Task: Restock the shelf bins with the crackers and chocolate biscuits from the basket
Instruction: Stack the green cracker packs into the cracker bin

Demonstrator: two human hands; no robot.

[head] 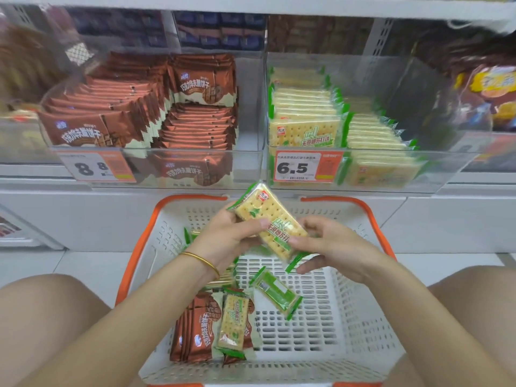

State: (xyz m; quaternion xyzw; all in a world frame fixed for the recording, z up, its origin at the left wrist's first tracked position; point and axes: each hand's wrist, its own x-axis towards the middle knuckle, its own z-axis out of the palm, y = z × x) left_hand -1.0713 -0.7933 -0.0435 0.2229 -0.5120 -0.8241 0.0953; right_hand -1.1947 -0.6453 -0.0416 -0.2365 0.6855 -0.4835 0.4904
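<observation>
A white basket with an orange rim [349,317] sits on the floor between my knees. Above it my left hand [229,236] and my right hand [332,247] both grip a stack of green-edged cracker packs [268,219], tilted. Loose cracker packs [276,293] and brown chocolate biscuit packs [192,336] lie in the basket, one cracker pack [233,322] on top of the brown ones. On the shelf, the left clear bin [178,174] holds chocolate biscuits [195,88]; the right clear bin [363,62] holds crackers [304,129], with room at its right.
Price tags 8.8 [92,167] and 6.5 [300,167] hang on the bin fronts. More snack bags [485,88] fill the neighbouring bin at right. Another shelf row sits above. My bare knees flank the basket on a white tiled floor.
</observation>
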